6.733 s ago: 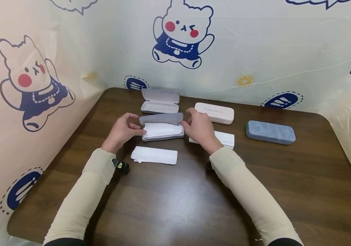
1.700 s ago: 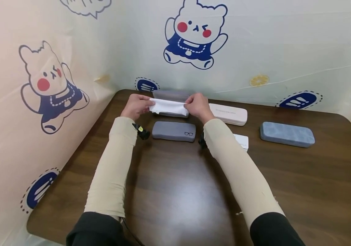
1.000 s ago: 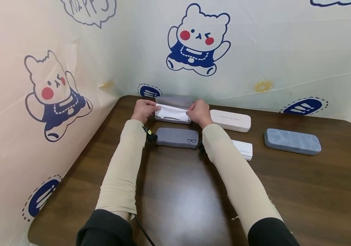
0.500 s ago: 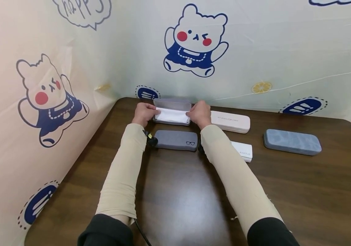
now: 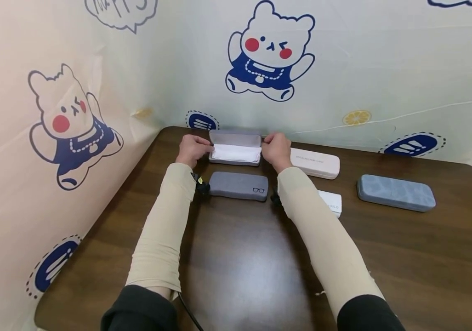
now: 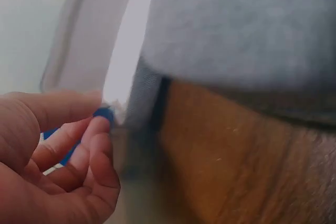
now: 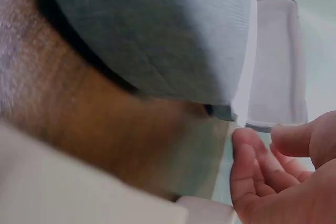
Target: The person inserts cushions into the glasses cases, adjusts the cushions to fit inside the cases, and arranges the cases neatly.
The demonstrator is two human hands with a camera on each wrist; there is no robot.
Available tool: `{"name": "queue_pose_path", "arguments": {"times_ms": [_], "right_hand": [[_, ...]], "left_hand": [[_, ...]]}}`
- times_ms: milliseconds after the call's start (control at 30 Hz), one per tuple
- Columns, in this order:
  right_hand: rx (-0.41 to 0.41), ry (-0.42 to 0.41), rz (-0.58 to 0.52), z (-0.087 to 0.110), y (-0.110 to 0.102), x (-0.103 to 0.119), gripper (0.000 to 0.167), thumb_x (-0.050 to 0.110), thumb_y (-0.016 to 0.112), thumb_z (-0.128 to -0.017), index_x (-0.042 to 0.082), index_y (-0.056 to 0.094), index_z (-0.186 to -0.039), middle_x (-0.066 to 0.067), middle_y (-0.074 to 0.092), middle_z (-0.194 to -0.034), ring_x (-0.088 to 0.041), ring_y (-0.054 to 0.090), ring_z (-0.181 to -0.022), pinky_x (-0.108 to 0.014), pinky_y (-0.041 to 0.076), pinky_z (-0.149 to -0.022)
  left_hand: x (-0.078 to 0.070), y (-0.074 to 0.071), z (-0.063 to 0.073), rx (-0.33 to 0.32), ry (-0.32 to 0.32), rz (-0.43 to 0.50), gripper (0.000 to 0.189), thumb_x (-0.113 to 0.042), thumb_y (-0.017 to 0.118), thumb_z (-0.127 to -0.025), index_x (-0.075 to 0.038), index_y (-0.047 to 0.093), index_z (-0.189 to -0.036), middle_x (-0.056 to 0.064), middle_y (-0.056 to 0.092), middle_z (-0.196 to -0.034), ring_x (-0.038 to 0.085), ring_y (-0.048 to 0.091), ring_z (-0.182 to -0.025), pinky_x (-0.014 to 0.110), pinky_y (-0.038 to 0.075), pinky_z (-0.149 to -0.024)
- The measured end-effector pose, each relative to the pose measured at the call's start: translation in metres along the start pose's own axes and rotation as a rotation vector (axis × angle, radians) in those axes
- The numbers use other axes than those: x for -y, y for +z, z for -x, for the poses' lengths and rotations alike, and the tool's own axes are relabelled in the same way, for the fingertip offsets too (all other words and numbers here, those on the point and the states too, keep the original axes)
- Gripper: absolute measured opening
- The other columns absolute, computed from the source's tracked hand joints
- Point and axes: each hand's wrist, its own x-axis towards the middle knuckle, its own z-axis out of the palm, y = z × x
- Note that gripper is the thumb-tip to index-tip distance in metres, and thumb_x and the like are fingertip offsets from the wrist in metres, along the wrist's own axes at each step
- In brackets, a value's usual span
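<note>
A folded white cleaning cloth (image 5: pixel 236 153) lies inside the open grey glasses case (image 5: pixel 236 138) at the back of the table, its lid tilted up behind. My left hand (image 5: pixel 190 149) is at the case's left end. In the left wrist view, the thumb and fingertips are right at the end of the cloth (image 6: pixel 128 40), with a gap between them. At the opposite end, my right hand (image 5: pixel 277 151) has thumb and fingers apart, holding nothing; its fingertips are beside the cloth's end (image 7: pixel 245 87). A closed grey case (image 5: pixel 236 185) with a glasses print lies in front.
To the right of my right hand are a closed pale pink case (image 5: pixel 316 163) and a white case (image 5: pixel 332 202) partly hidden by my sleeve. A blue case (image 5: pixel 397 192) lies farther right. A patterned sheet (image 5: pixel 343 59) hangs behind the table.
The nearer grey case, open earlier with a cloth in it, is now closed. The other cloth went from the table into the back case; my right hand has let go and moved slightly right.
</note>
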Motion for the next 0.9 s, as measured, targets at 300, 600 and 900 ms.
{"name": "queue_pose_path", "arguments": {"times_ms": [300,600,900], "right_hand": [[0.176,0.229,-0.181,-0.008,-0.006,0.012,0.059,0.055,0.042,-0.104,0.006,0.058,-0.133,-0.013,0.058,-0.11,-0.031,0.068,-0.09,-0.037,0.056,-0.073],[0.224,0.305,-0.108,-0.014,0.009,0.008,0.071,0.063,0.049,-0.097,0.012,0.053,-0.146,-0.014,0.059,-0.105,-0.03,0.067,-0.085,-0.039,0.059,-0.069],[0.263,0.281,-0.167,-0.016,0.0,0.013,0.069,0.057,0.053,-0.098,0.009,0.051,-0.147,-0.014,0.055,-0.127,-0.033,0.068,-0.091,-0.04,0.059,-0.075]], "left_hand": [[-0.01,-0.005,-0.002,0.037,-0.136,0.18,0.074,-0.065,0.045,-0.098,-0.009,0.049,-0.146,0.016,0.058,-0.125,0.028,0.06,-0.106,0.038,0.051,-0.094],[-0.003,0.012,-0.003,0.069,-0.12,0.048,0.084,-0.068,0.057,-0.091,-0.009,0.045,-0.15,0.015,0.053,-0.134,0.028,0.055,-0.113,0.043,0.051,-0.095],[-0.005,0.001,-0.009,0.169,-0.128,0.129,0.09,-0.065,0.063,-0.09,-0.007,0.037,-0.155,0.019,0.048,-0.144,0.03,0.054,-0.123,0.041,0.048,-0.1]]}}
